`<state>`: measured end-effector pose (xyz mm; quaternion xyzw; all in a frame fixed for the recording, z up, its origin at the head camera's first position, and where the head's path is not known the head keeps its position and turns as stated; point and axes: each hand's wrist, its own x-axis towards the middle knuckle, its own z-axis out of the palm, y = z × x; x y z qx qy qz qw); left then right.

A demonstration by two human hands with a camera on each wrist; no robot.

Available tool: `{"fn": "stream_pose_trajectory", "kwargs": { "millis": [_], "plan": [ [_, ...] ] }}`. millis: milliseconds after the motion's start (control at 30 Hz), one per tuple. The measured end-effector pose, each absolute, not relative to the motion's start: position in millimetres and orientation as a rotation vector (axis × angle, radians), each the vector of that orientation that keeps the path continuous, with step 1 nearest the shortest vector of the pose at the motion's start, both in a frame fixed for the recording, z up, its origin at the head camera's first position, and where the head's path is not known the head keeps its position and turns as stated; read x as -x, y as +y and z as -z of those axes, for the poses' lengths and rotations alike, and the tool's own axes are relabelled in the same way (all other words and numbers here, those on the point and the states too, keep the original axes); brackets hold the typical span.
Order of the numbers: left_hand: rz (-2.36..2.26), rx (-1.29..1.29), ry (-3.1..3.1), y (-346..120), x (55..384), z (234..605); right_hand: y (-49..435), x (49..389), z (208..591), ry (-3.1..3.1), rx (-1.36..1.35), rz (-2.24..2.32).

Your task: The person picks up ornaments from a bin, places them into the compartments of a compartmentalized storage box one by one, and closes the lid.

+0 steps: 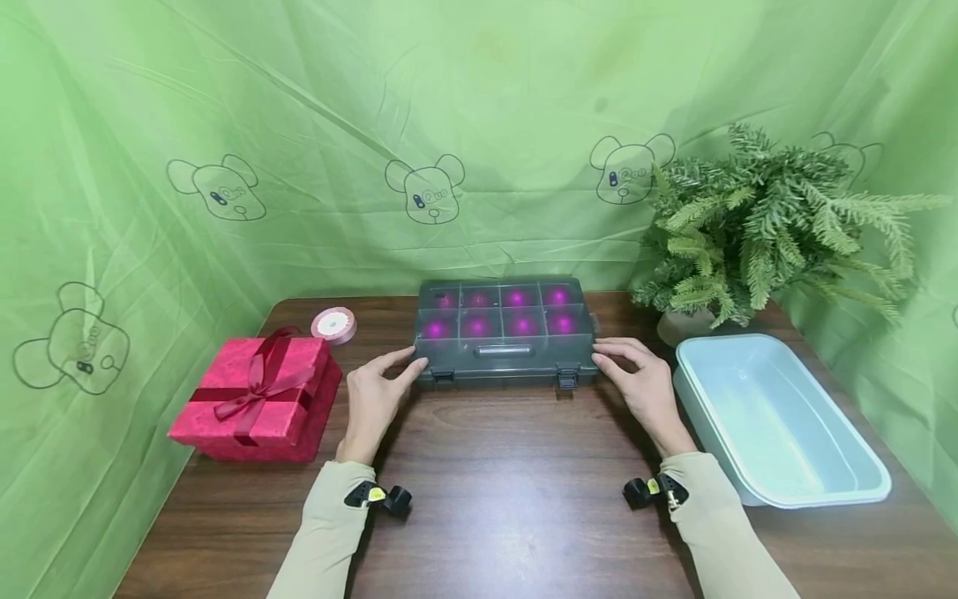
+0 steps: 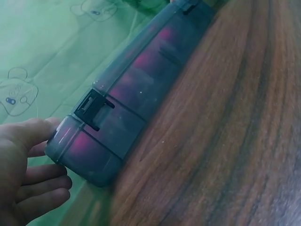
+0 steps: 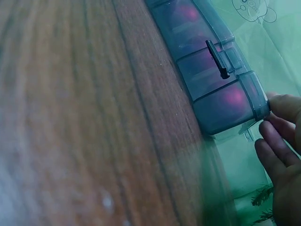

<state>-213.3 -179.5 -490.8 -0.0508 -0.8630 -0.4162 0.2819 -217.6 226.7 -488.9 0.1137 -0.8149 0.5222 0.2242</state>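
Observation:
A dark translucent compartment box [image 1: 505, 333] lies lid down at the back middle of the table, with pink-purple spots showing in several compartments. My left hand [image 1: 377, 395] grips its front left corner; in the left wrist view the thumb is at the lid's edge and the lower fingers are beside the end wall. At the opposite front corner, my right hand [image 1: 639, 383] holds on with thumb and fingertips. The right latch [image 3: 217, 60] sticks outward from the front wall. A second latch [image 2: 94, 109] sits near my left hand.
To the left stand a red gift box [image 1: 254, 391] with a bow and a pink ribbon roll [image 1: 334, 324]. A pale blue basin [image 1: 707, 441] and a green potted plant [image 1: 756, 225] stand on the right. Green cloth [image 1: 509, 225] hangs behind the wooden table [image 1: 494, 482].

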Motion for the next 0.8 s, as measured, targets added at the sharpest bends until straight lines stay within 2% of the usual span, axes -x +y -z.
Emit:
{"fn": "stream_pose_trajectory", "kwargs": {
  "millis": [167,800],
  "plan": [
    [1.162,0.105,-2.33,-180,213,491,230,224,498,-2.238,-0.428,-1.357],
    [1.178,0.09,-2.339,-179,214,491,231,215,487,-2.436,-0.634,-1.153]
  ]
}}
